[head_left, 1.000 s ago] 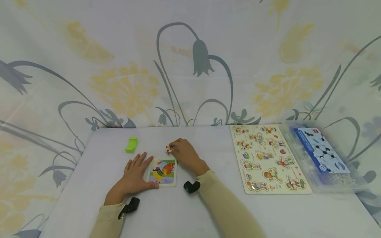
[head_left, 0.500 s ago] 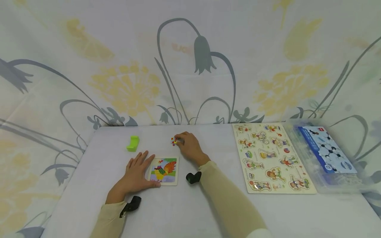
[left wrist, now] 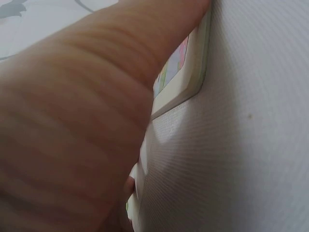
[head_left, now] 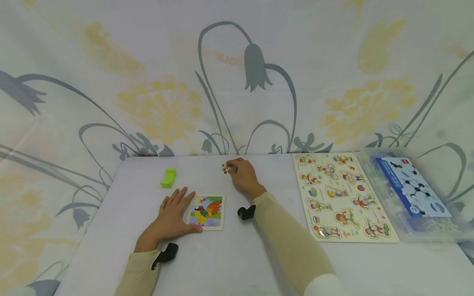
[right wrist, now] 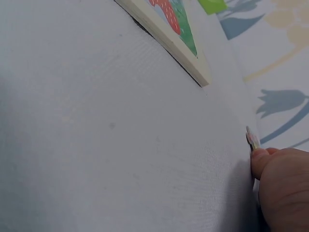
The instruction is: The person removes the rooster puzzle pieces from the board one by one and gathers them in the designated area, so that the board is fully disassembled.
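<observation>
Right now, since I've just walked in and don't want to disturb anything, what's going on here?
A person's left hand lies spread at the left side of a small framed bird picture. Beyond that picture, the right hand pinches a small colourful piece. A green block lies beyond the left hand; a board of figures and a clear case sit over to the right.

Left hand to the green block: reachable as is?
Probably yes. The green block lies just beyond the left hand, with nothing visible between them. The hand touches the square picture board, so it would likely need to come off that first.
</observation>
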{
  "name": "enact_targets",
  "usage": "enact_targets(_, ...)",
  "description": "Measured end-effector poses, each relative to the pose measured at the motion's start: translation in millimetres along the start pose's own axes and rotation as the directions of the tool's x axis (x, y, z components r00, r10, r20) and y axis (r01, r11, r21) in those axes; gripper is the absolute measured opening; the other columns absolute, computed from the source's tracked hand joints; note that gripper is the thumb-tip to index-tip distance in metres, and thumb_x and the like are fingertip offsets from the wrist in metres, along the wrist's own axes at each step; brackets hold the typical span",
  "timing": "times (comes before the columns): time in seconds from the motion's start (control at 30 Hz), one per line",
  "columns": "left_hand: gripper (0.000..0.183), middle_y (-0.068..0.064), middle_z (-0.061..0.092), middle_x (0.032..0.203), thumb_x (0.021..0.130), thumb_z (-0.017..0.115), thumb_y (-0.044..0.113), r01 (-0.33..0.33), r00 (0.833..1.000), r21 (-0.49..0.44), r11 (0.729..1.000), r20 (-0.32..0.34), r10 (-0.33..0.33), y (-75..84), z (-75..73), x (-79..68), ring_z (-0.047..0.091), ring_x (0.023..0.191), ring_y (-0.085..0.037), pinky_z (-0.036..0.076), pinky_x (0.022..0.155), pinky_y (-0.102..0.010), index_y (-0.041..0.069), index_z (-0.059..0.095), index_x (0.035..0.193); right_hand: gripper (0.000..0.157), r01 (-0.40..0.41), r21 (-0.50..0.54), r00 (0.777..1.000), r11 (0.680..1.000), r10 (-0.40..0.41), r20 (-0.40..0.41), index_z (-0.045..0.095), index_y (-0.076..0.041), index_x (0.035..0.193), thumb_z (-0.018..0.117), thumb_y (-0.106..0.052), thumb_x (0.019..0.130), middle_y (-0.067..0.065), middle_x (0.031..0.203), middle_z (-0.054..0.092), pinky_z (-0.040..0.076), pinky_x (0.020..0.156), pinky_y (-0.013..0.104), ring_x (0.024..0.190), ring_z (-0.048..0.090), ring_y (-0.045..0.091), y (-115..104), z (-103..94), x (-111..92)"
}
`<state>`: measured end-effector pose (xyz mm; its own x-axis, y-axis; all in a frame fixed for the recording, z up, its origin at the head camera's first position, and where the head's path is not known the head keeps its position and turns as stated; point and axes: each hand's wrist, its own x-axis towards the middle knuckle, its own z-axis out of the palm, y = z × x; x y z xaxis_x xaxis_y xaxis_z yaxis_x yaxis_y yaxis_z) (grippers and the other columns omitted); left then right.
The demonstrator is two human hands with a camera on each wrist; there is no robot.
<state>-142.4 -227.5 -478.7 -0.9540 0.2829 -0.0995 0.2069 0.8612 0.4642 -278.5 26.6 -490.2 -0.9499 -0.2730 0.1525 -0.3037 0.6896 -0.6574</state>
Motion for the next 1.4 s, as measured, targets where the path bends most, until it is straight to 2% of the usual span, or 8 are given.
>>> enact_targets(0.17,0.113,-0.024,0.022,0.168,0.07,0.088,0.056,-0.012,1.0,0.006,1.0,-0.011,0.012,0.9,-1.1,0.5,0.013,0.155,-0.049,0.007,0.12,-0.071,0.008,0.037,0.158,0.032,-0.019,0.026,1.0,0.999,0.019,-0.008,0.069,-0.008,0.131,0.063,-0.013,0.1,0.013,0.138,0.064,0.044,0.112,0.045,0.128,0.058,0.036,3.6,-0.6,4.5)
enact_targets(0.33,0.113,-0.024,0.021,0.168,0.07,0.088,0.057,-0.011,1.0,0.006,1.0,-0.004,0.011,1.3,-0.6,0.3,0.013,0.154,-0.049,0.007,0.12,-0.071,0.008,0.037,0.158,0.032,-0.04,0.023,0.999,0.999,0.04,-0.009,0.069,-0.009,0.131,0.063,-0.014,0.1,0.011,0.137,0.065,0.042,0.116,0.043,0.131,0.058,0.032,7.2,0.4,6.5)
enact_targets(0.67,0.114,-0.023,0.021,0.168,0.07,0.088,0.057,-0.007,1.0,0.002,1.0,0.003,0.007,0.7,0.3,1.2,0.013,0.155,-0.048,0.006,0.121,-0.071,0.009,0.036,0.158,0.031,-0.081,0.03,0.995,0.996,0.083,-0.055,0.07,-0.01,0.13,0.064,-0.016,0.1,0.009,0.132,0.068,0.046,0.112,0.043,0.128,0.061,0.03,9.3,5.1,8.0)
enact_targets(1.13,0.114,-0.023,0.019,0.169,0.07,0.088,0.057,0.005,1.0,0.003,1.0,0.012,-0.005,1.3,-2.0,0.2,0.011,0.156,-0.049,0.006,0.121,-0.071,0.009,0.036,0.159,0.028,-0.079,0.056,0.991,0.995,0.085,-0.108,0.072,-0.008,0.125,0.065,-0.014,0.099,0.009,0.129,0.07,0.047,0.11,0.044,0.128,0.062,0.03,8.3,5.2,8.2)
enact_targets(1.4,0.114,-0.023,0.019,0.169,0.07,0.088,0.057,0.01,1.0,0.005,1.0,0.019,-0.01,1.4,-2.6,0.0,0.011,0.156,-0.048,0.006,0.121,-0.071,0.009,0.035,0.159,0.028,-0.085,0.036,0.99,0.996,0.089,-0.108,0.071,-0.008,0.126,0.064,-0.014,0.099,0.009,0.131,0.069,0.048,0.109,0.044,0.128,0.062,0.03,9.4,7.3,10.0)
